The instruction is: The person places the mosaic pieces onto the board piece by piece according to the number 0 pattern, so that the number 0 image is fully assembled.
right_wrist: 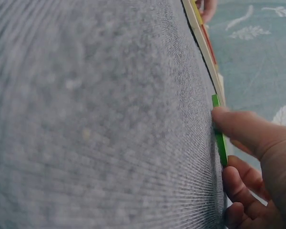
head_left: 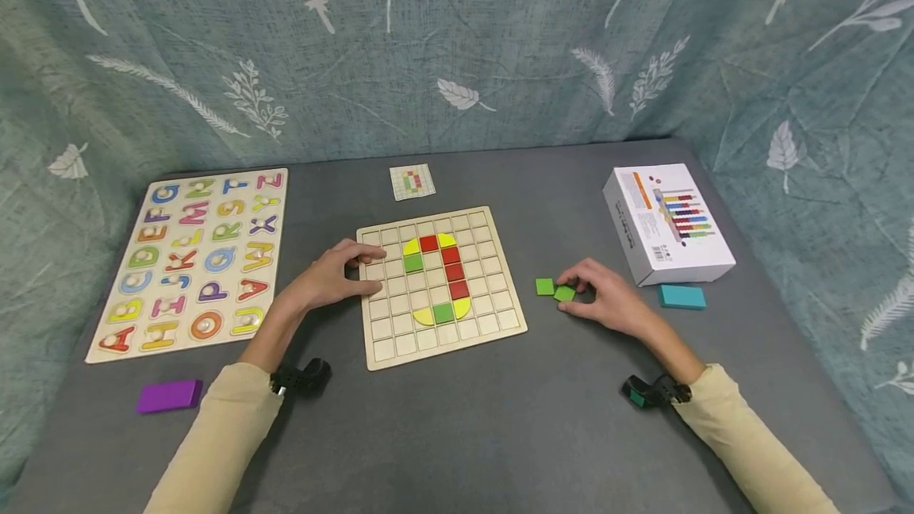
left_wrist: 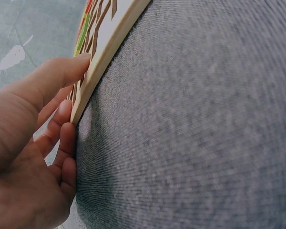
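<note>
A wooden grid board [head_left: 385, 351] lies in the middle of the table, with several red square tiles [head_left: 455, 271], two green ones [head_left: 443, 312] and several yellow quarter-round tiles [head_left: 424, 316] forming a ring on it. My left hand [head_left: 330, 276] rests thumb and fingertips on the board's left edge, fingers relaxed. To the right of the board, my right hand [head_left: 603, 296] pinches a loose green square tile [head_left: 564, 293] between thumb and fingers, low over the table. A second loose green tile [head_left: 545, 286] lies just left of it. The right wrist view shows the thumb [right_wrist: 243, 125] against green.
Behind the board lies a small pattern card [head_left: 412, 182]. An alphabet peg puzzle [head_left: 274, 260] and a purple block [head_left: 169, 397] are at the left. A white box [head_left: 681, 256] with an abacus picture and a teal block [head_left: 681, 297] stand at the right. A curtain [head_left: 500, 38] hangs behind.
</note>
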A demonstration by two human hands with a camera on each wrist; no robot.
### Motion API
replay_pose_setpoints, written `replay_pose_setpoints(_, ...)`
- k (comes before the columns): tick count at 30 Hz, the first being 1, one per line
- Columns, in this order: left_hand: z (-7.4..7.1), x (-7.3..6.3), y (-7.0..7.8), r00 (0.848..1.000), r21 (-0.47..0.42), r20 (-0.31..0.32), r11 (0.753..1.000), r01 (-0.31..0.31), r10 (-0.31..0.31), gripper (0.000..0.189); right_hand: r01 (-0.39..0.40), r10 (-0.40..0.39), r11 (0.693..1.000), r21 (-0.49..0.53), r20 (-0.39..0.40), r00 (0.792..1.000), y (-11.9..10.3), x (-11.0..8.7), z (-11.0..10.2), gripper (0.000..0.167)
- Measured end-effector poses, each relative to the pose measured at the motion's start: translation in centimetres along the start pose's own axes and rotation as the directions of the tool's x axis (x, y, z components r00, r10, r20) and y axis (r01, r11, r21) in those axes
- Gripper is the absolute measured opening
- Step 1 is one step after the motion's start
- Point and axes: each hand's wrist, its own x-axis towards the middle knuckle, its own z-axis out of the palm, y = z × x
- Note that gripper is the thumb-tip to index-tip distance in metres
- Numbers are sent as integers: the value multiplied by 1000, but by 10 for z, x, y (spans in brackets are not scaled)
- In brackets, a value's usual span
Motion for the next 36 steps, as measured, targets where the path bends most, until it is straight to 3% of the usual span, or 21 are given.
replay_pose_setpoints(13,-1,2,0,1000,10,-7,1000,4,-4,54,-12,12,1000,-10,2,1000,1,1,1,28)
replay_pose_setpoints(24,-1,1,-1,1000,5,-3,1000,-5,5,53,6,-4,1000,27,-74,997,0,-1,2,28)
replay_pose_setpoints(30,0,0,-3,1000,2,-3,1000,-2,2,53,79,-72,994,70,-98,993,-28,9,8,31)
replay_pose_setpoints(36,-1,0,-3,1000,1,-3,1000,-10,10,54,185,-179,972,141,-56,982,-64,46,30,29)
